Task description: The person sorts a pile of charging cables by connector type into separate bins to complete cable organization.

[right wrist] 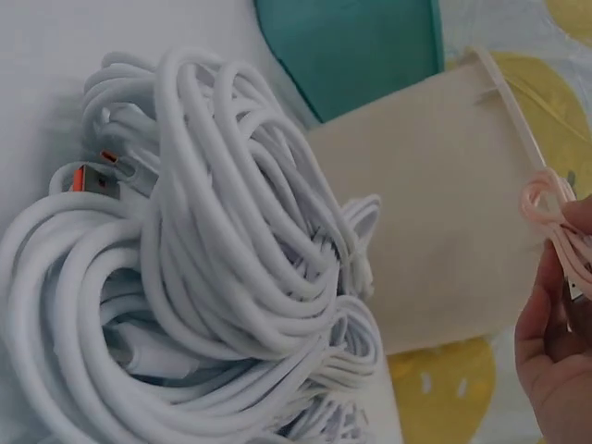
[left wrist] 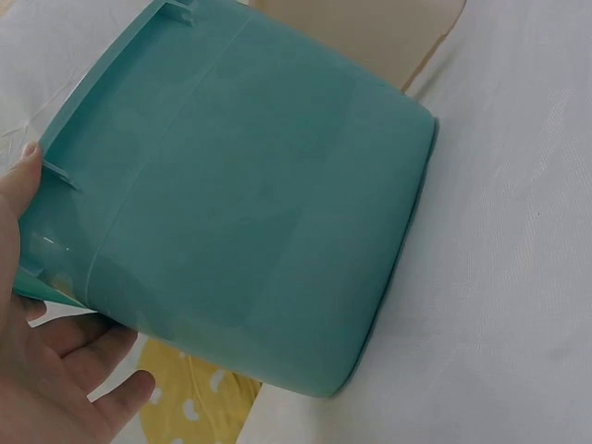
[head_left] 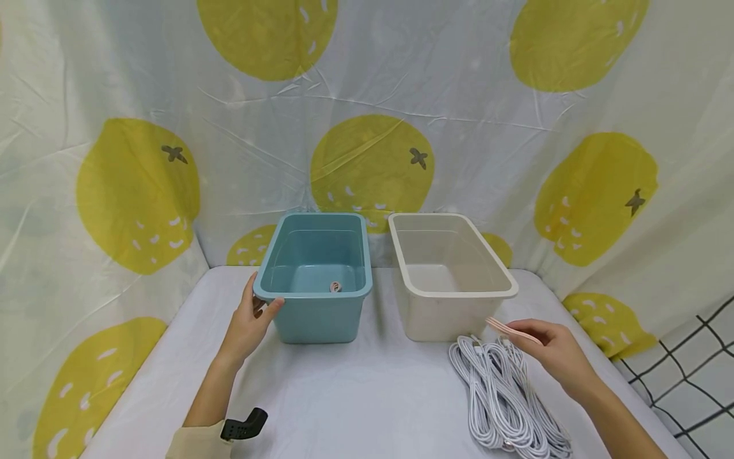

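Note:
My left hand holds the front left corner of a teal plastic bin. In the left wrist view the thumb lies on its front face, by the rim, and the other fingers are along its side. A small pink coil lies inside the bin, near the front. My right hand pinches a bundled pink cable in front of the beige bin. Just below that hand, a heap of coiled white cables rests on the white-covered table; the right wrist view shows a USB plug with orange inside.
Both bins stand side by side at the back of the table, with a narrow gap between them. Behind them hangs a curtain with yellow lemon prints. Black wire mesh is at the right edge.

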A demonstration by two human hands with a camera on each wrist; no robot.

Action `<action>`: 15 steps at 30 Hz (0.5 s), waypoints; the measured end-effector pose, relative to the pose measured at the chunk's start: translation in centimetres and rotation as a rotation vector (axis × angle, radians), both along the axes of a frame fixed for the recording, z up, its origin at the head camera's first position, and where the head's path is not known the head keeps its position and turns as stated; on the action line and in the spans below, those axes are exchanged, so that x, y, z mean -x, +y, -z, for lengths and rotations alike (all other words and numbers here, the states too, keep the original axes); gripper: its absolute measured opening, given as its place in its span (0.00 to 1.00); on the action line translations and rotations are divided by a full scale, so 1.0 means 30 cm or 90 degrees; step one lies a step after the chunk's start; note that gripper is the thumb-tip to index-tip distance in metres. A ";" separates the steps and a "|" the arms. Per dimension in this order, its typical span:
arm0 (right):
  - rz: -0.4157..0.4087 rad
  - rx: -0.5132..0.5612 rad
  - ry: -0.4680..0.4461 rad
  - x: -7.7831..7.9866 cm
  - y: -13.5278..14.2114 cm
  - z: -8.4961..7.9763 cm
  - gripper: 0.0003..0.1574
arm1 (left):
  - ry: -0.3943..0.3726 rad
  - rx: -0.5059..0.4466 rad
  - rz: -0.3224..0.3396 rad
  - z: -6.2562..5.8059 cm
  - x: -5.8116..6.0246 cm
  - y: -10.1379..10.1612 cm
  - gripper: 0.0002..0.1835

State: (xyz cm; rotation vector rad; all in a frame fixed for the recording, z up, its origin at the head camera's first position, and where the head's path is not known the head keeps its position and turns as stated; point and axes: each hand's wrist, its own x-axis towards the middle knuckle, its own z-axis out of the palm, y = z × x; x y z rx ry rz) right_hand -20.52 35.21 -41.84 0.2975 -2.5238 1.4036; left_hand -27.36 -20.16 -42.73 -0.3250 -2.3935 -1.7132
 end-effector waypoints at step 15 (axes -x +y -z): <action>-0.074 0.035 0.038 0.050 -0.109 -0.089 0.14 | 0.018 0.007 -0.004 0.052 0.038 -0.017 0.48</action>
